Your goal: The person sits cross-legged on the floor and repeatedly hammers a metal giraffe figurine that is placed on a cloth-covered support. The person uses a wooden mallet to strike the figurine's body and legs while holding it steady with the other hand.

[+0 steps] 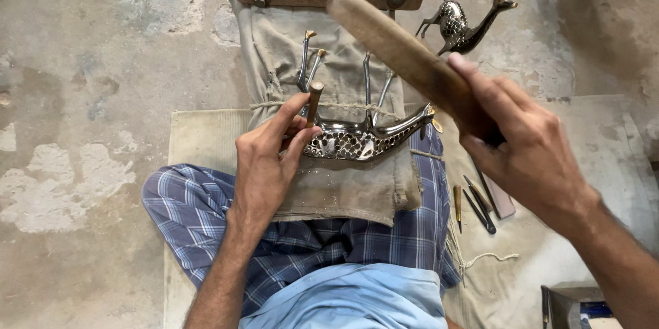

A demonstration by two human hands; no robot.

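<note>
Left hand point(264, 157) pinches the chisel point(314, 101) on the brass deer point(364, 138); right hand point(528, 143) clamps the raised wooden mallet point(405, 51) — a skewed blow could glance onto fingers.

Soft, even daylight, faint shadows, glints on polished metal; the raised wooden mallet point(405, 54) is motion-blurred.

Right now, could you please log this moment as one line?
left hand: holds chisel on metal deer | right hand: wooden mallet raised | second deer on floor
</note>
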